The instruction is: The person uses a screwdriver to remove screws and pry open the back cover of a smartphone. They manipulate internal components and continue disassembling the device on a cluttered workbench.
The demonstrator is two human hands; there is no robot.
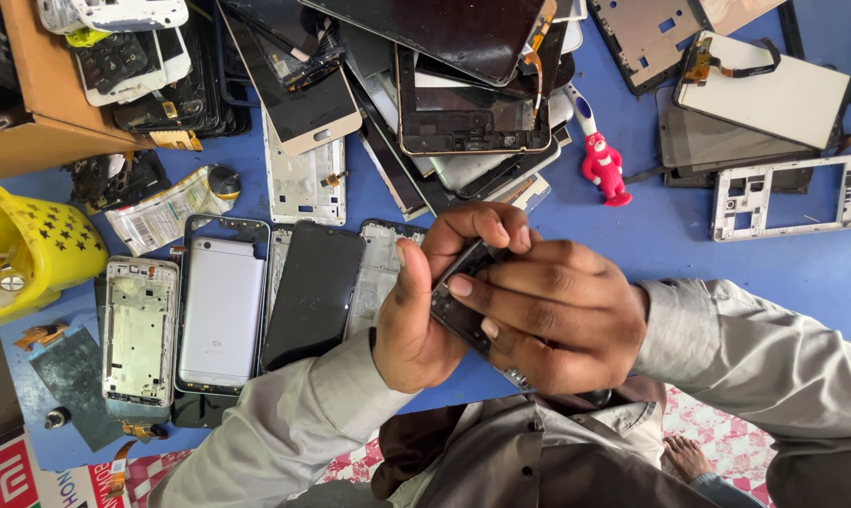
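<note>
Both my hands grip one dark phone frame (459, 318) above the blue table (689, 235). My left hand (425, 301) wraps its upper end, thumb along the left edge and fingers curled over the top. My right hand (548, 315) covers the lower part, fingertips pressing on its face. Most of the phone frame is hidden under my fingers; only a dark strip and a lower corner show. Grey sleeves cover both forearms.
Phone parts lie around: a silver back cover (221, 312), a black screen (312, 293), a bare metal frame (139, 329), a heap of screens (463, 85) at the top. A yellow basket (39, 249) stands left, a red toy figure (604, 167) mid-right, white frames (790, 193) far right.
</note>
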